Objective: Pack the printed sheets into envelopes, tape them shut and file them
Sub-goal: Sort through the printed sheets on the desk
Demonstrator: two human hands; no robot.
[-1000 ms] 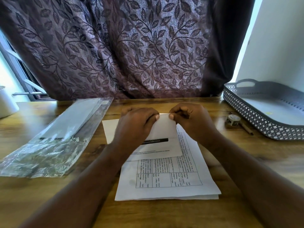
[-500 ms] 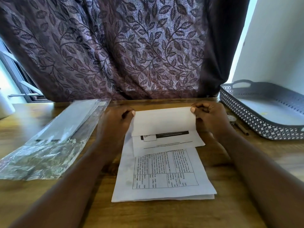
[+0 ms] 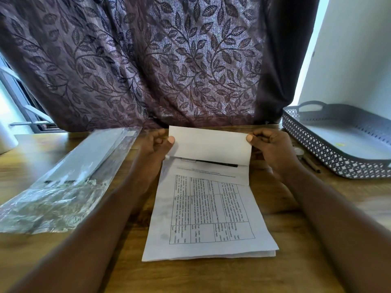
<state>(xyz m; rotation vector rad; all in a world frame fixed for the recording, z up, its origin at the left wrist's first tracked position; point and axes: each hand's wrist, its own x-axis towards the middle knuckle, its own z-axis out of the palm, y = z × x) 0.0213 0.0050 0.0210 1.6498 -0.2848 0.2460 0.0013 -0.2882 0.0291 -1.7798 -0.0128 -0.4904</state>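
A folded printed sheet (image 3: 209, 144) is held up at the far middle of the wooden table, its blank upper flap raised above a lower part with a black bar of print. My left hand (image 3: 157, 144) pinches its top left corner and my right hand (image 3: 267, 143) pinches its top right corner. Under it lies a stack of printed sheets (image 3: 209, 216) with a table of text, flat on the wood. A clear plastic pack of envelopes (image 3: 69, 176) lies to the left.
A grey perforated tray (image 3: 338, 163) with a handle stands at the right, against a white wall. A small tape dispenser (image 3: 299, 152) and a pencil (image 3: 312, 166) lie beside it. A white object (image 3: 6, 140) sits at the far left. A patterned curtain hangs behind the table.
My hands have slid apart from the middle of the sheet's top edge to its two corners. The flap has been lifted and the sheet has shifted to the right.
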